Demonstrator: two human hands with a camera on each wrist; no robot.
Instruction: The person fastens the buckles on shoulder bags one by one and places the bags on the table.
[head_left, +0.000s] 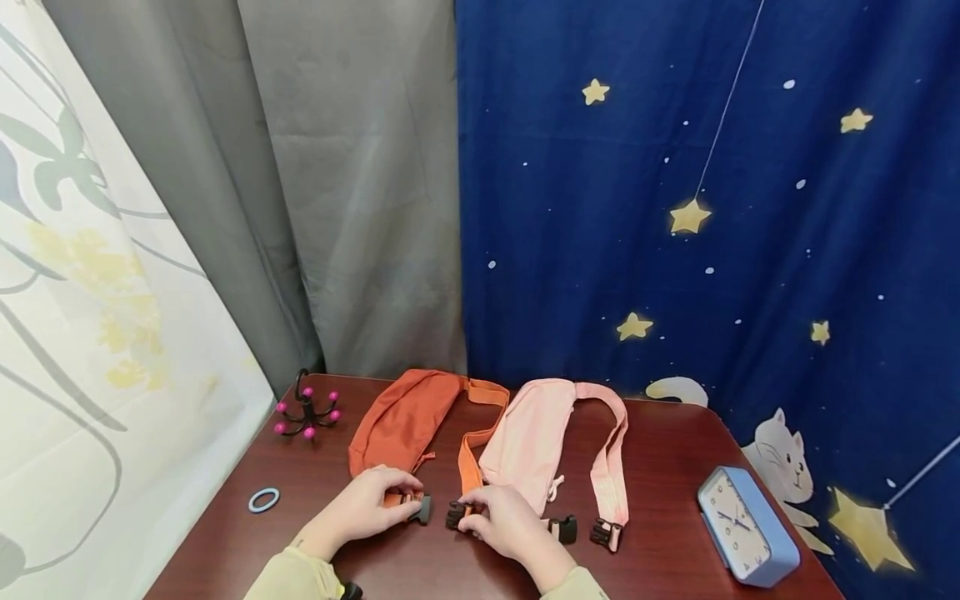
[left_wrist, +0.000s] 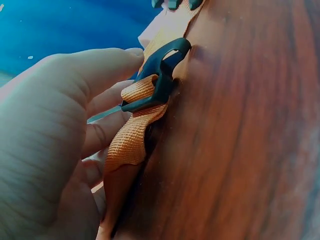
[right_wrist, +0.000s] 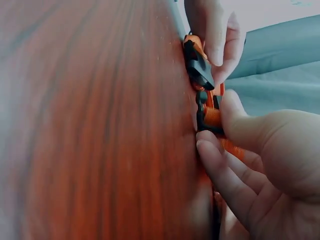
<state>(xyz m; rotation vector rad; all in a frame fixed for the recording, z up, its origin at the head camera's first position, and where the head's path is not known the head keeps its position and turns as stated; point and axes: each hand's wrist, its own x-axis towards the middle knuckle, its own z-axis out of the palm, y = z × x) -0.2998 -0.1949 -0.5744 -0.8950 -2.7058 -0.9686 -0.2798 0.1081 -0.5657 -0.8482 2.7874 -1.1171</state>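
An orange-red waist bag (head_left: 405, 421) lies on the table, its orange strap (head_left: 471, 462) looping off to the right. Near the front of that bag, my left hand (head_left: 371, 504) holds the dark socket half of the buckle (head_left: 425, 509) between thumb and fingers. A short gap to the right, my right hand (head_left: 504, 521) pinches the black pronged half (head_left: 454, 515) on the strap's end. The two halves are apart, facing each other. In the right wrist view, thumb and fingertips grip the pronged half (right_wrist: 207, 117) just above the wood.
Beside the orange bag lies a pink waist bag (head_left: 528, 442), its black socket (head_left: 564, 529) and pronged end (head_left: 607, 534) unfastened. A blue alarm clock (head_left: 750, 525) stands right. At left are a blue ring (head_left: 263, 500) and a black hook rack with pink tips (head_left: 308, 414). Curtains (head_left: 360, 208) hang behind.
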